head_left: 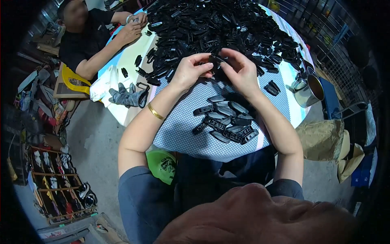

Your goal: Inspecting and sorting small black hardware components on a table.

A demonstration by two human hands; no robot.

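Over one table (pixel 174 132) | left hand (pixel 189 74), right hand (pixel 244 77) | one black part (pixel 217 59) held

Dark, warped edges, perhaps blurred

I watch through the left of two fisheye cameras worn side by side on the person's head (pixel 256 219). My view is upright and faces down across the worktop (pixel 168 130) from above. The head crowds the lower edge, nearest the lens; the left grip (pixel 189 74) and right grip (pixel 243 77) sit farther out, slightly above the middle. The floor (pixel 99 136) shows beyond the worktop on both sides. Toward the dark round rim, the rack (pixel 59 183) and metal bars (pixel 337 53) bend.
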